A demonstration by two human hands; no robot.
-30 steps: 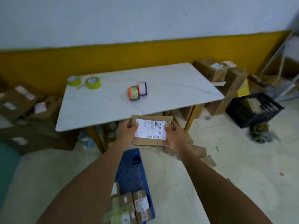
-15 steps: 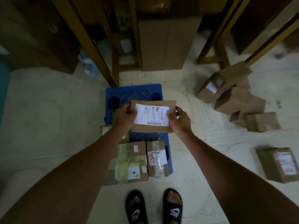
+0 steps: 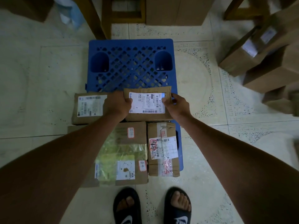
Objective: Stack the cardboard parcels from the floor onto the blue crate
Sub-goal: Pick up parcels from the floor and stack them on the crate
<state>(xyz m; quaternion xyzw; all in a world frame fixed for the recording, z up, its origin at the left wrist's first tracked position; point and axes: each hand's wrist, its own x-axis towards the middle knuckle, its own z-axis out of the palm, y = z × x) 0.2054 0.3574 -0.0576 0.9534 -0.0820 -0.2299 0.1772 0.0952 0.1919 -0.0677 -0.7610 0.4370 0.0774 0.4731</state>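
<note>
Cardboard parcel w/ a white label (image 3: 89, 106) lies at centre-left, overhanging the blue crate (image 3: 131, 62)'s left edge. Next right, mid-frame: left hand (image 3: 119, 103) and right hand (image 3: 175, 105) each in a closed grip on a side edge of the labelled parcel (image 3: 148, 103), held low over the crate's middle, just above two parcels already down, lower centre (image 3: 127, 152) & (image 3: 163, 149). Step in hand looks like placing. Next move prob: lower it flat behind those two, let go. More floor parcels (image 3: 265, 50) wait upper right.
</note>
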